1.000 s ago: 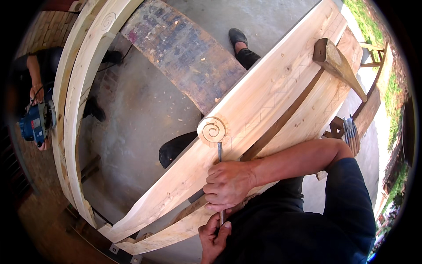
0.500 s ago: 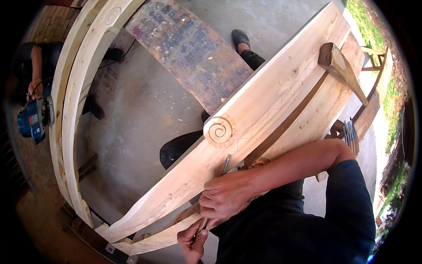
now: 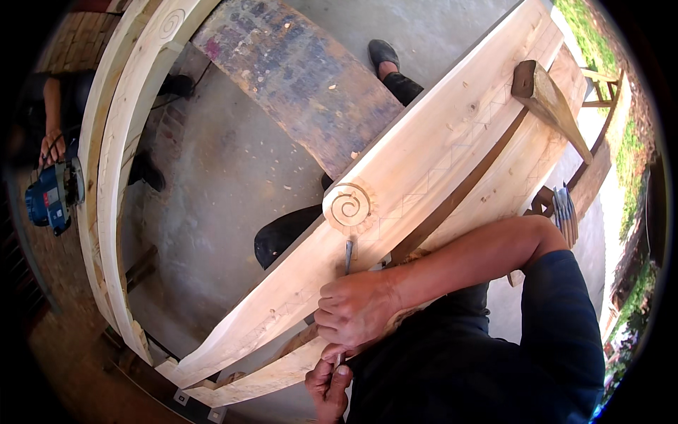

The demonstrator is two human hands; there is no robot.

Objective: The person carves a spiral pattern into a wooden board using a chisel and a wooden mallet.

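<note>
A carving chisel (image 3: 348, 256) runs through both of my closed hands, its narrow steel tip close to the lower edge of a carved spiral (image 3: 350, 206) on a long pale timber board (image 3: 424, 169). My right hand (image 3: 357, 305) wraps around the chisel near its blade, the forearm crossing in from the right. Lower down, my left hand (image 3: 329, 387) grips the handle end, thumb along it. Pencilled stepped lines run along the board's face. Whether the tip touches the wood, I cannot tell.
On the board's right end lies a wooden mallet (image 3: 544, 102). Several chisels (image 3: 563, 215) stand bundled beyond my right elbow. A worn plank (image 3: 304, 85) crosses behind. At left, a co-worker's hand (image 3: 53, 145) holds a blue power tool (image 3: 51, 198) beside curved timbers (image 3: 120, 134).
The chisel has swung more upright, its tip shifting left beneath the spiral. My left hand has moved right at the handle end, while my right hand keeps its grip.
</note>
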